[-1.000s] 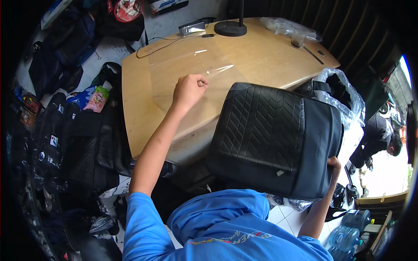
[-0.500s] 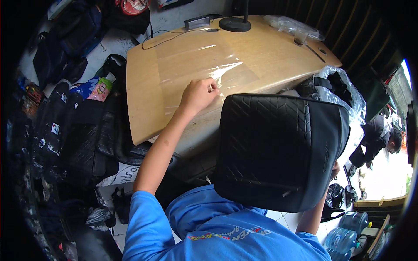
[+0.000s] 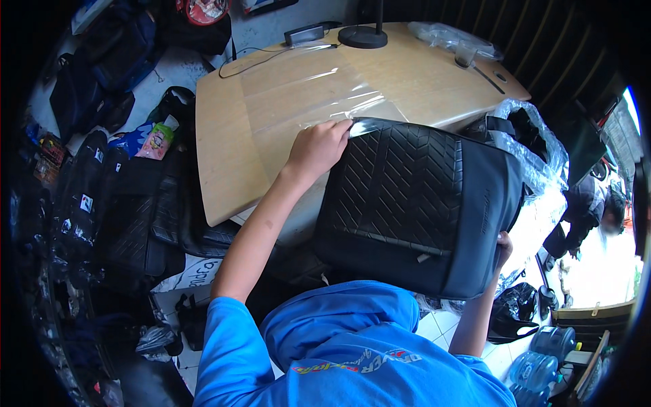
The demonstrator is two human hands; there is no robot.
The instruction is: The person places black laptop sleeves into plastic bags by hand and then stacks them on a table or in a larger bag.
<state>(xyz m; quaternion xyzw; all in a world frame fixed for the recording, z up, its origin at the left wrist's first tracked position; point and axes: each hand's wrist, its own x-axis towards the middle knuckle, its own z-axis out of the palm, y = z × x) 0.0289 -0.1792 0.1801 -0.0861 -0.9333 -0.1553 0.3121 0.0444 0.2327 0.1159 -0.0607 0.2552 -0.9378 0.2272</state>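
A black backpack [image 3: 400, 197] with an embossed herringbone front panel is tilted up in front of me, off the near edge of the table. My right hand [image 3: 503, 248] grips its right side, with most of the fingers hidden behind it. At the backpack's upper left corner, my left hand [image 3: 320, 148] has its fingers pinched together on the edge of a clear plastic bag [image 3: 298, 91]. This bag lies flat across the table, and a shiny bit of film shows over that corner of the backpack. How far the film reaches over the corner I cannot tell.
The wooden table [image 3: 224, 156] carries a black stand base [image 3: 363, 36], a power adapter [image 3: 304, 35] and a cup [image 3: 465, 54]. Black bags [image 3: 129, 224] crowd the left. Large water bottles [image 3: 536, 370] stand at lower right; a person [image 3: 597, 210] is beyond.
My left hand has moved slightly right to the backpack's corner. The backpack has tilted and shifted left and up, bringing its patterned front into the light. The plastic's near edge has lifted toward it.
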